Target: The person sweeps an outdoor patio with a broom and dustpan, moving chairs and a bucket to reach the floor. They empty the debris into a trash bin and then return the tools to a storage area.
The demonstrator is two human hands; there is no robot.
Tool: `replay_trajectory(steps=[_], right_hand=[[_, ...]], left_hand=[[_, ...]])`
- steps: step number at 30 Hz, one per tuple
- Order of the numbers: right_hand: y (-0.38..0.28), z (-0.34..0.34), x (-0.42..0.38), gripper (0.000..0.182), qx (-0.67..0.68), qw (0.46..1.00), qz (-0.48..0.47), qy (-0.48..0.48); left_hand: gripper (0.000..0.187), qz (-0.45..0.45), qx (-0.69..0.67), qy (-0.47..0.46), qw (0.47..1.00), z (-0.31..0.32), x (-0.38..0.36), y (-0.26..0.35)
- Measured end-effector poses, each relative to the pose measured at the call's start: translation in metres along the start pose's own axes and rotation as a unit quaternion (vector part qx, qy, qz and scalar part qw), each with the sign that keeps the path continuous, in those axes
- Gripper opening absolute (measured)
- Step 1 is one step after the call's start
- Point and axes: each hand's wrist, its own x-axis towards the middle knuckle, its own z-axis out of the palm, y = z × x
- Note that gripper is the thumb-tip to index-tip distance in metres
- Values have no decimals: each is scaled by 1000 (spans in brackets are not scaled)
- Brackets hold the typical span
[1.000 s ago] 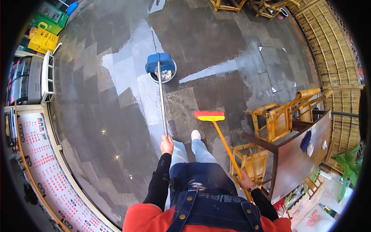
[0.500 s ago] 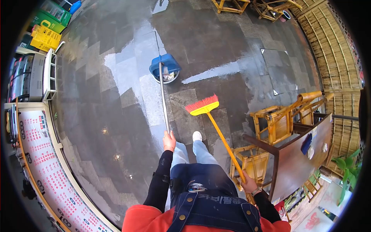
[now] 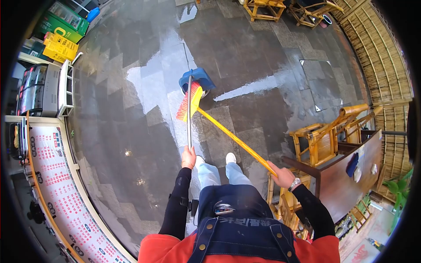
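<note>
My left hand (image 3: pixel 188 158) is closed around the metal handle of a blue dustpan (image 3: pixel 201 76), whose pan sits ahead of me near the floor. My right hand (image 3: pixel 281 174) grips the yellow handle of a broom (image 3: pixel 228 135) at my right side. The broom's head, yellow with red bristles, lies across the dustpan's handle, just on the near side of the pan. It covers part of the pan's lower opening, so the contents are mostly hidden.
Wet grey tiles (image 3: pixel 153 87) spread all around. Bamboo chairs (image 3: pixel 313 140) and a brown table (image 3: pixel 348 175) stand at my right. A counter with a printed menu (image 3: pixel 57 175) runs along the left, near yellow boxes (image 3: pixel 60 47). More bamboo chairs (image 3: pixel 264 8) are at the far side.
The broom's head has swung left and now crosses the dustpan's handle. My right hand has risen forward with the broom. The dustpan appears slightly farther right and lower.
</note>
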Motion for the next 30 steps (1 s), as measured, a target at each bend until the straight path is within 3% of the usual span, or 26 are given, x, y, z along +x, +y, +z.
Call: replay_trajectory(steps=[10,12,13,15,16,18,20,22,23,25,27,30], right_hand=[[-12,38,49,57,134,985,-83,69],[-46,10,41,55,233,963,96,-95],[-37,23,43,55,234,963,96,-94],[-20,54,47,55,111,985,-102,90],[-15,58,46,55,112,984,-101,90],[-29,39,36,55,215,976,21,-38],[-42,23,27,55,242,969,34,-47],[-48,20,16,56,276,958,47,-57],[-46,22,9,56,265,960,62,-61],[-32,37,-6,56,250,963,74,-64],[-14,65,-19,56,163,978,-69,109],[-7,62,-26,58,155,983,-48,81]], left_hand=[[26,15,-10,48,999,-16,12,7],[26,10,-10,44,999,-18,10,12],[26,2,-10,42,999,-20,10,14],[27,15,-25,52,998,-20,12,15],[27,26,-39,60,997,-20,11,14],[27,31,-32,64,997,-21,16,15],[27,37,-28,77,996,-21,29,18],[28,-7,-99,41,994,-23,36,16],[26,-101,-165,-7,981,-39,32,41],[25,-113,-206,-21,972,-45,35,42],[23,-130,-263,-44,955,-48,35,40],[22,-119,-250,-43,960,-55,36,46]])
